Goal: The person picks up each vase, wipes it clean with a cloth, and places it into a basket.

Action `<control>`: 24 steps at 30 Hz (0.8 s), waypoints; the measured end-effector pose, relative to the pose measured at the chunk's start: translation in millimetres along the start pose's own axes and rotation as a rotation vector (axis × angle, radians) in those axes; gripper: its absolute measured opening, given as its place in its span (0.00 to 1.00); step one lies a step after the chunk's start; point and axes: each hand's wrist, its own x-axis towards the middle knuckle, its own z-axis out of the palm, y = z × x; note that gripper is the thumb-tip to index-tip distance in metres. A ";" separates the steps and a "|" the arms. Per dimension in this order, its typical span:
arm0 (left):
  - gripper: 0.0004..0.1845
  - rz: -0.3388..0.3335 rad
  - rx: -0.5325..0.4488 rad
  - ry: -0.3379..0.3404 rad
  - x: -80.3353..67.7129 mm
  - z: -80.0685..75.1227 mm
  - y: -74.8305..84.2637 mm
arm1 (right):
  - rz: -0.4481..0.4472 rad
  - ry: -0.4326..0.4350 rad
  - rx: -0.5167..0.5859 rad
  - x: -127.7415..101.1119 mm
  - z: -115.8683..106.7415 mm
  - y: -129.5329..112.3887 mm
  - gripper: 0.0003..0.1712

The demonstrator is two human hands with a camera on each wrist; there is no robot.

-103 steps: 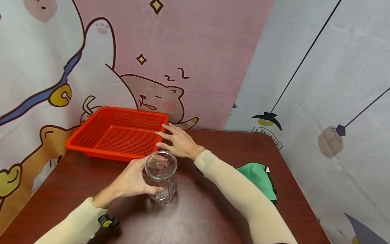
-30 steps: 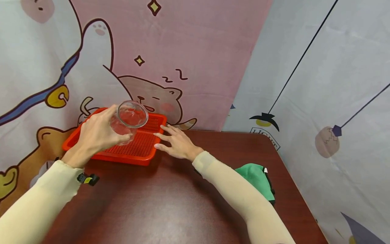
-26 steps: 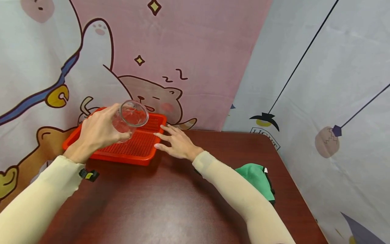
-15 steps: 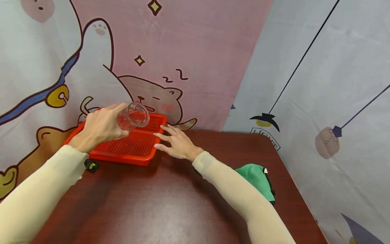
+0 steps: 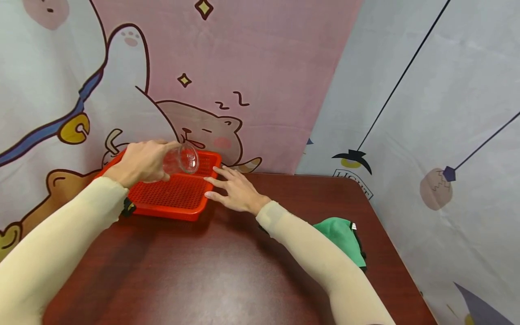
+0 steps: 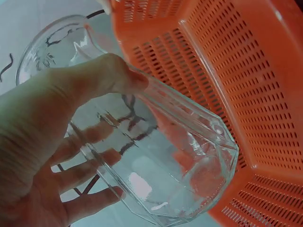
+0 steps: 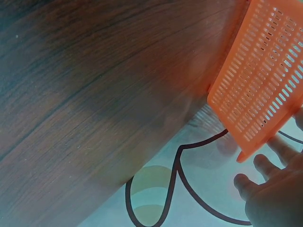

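left hand [image 5: 142,161]: glass jar [image 5: 181,159] gripped by curled fingers, tipped sideways above orange basket [image 5: 174,194] at desk's far-left corner | right hand [image 5: 237,193]: fingers straight, laid against basket's right rim

The head camera looks forward and down from above the table [image 5: 227,271], taking in both forearms and the back corner. The left wrist camera sits very close beneath the left hand [image 6: 52,142], facing up past the glass [image 6: 156,156] it grips into the orange basket [image 6: 255,85]. The right wrist camera looks low across the tabletop, toward the right hand [image 7: 279,198]. All three views share the basket.
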 end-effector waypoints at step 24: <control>0.46 0.066 0.132 -0.274 39.6 38.5 -1.9 | -0.014 -0.005 -0.014 0.2 0.4 1.5 0.41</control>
